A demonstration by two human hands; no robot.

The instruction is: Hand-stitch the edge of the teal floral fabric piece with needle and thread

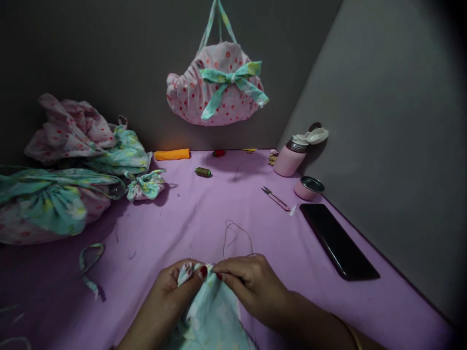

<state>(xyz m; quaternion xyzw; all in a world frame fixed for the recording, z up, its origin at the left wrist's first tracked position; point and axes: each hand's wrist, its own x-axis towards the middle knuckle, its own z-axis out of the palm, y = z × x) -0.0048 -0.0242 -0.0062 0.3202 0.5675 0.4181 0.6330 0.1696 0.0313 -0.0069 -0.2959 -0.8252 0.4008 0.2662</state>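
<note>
My left hand [175,287] pinches the gathered top edge of a mint-green floral fabric [215,316], which hangs down toward the bottom of the view. A small pink-dotted fold sticks out between its fingers. Close against the same edge, my right hand [257,287] is closed in a pinch, its fingertips meeting the fabric beside the left thumb. Whatever sits between those fingertips is too small to make out. A thin dark thread [239,226] loops over the table just behind the right hand.
Pink and mint fabric bags [54,204] are piled at left, near a fabric strip [85,267]. Thread snips [275,198], a black phone [339,240], a pink bottle [288,159] and its cup [308,188] stand right. Behind lies a thread spool [203,172]; a bow-tied bag [219,97] hangs above.
</note>
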